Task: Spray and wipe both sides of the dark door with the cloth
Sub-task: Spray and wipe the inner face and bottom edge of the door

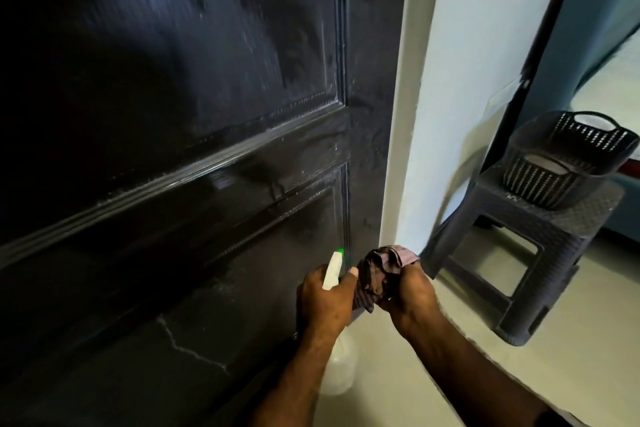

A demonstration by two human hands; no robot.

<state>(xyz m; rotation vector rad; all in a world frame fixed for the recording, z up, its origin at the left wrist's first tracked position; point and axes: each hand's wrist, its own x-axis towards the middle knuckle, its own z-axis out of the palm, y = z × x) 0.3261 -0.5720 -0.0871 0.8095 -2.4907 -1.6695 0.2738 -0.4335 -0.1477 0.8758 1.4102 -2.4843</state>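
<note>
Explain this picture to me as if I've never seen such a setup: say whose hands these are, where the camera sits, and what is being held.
There is no machine here. The single picture comes from a wide-angle camera worn on a person's head, looking forward and down, so the two bare arms reaching in from the bottom are the wearer's own. The left hand grips a white spray bottle with a green nozzle tip, aimed toward the dark door, whose panelled surface shows streaks and a wet sheen. The right hand clutches a bunched dark cloth close beside the bottle. To the right, past the pale wall edge, a dark plastic stool stands on the light floor with a perforated basket on top.
</note>
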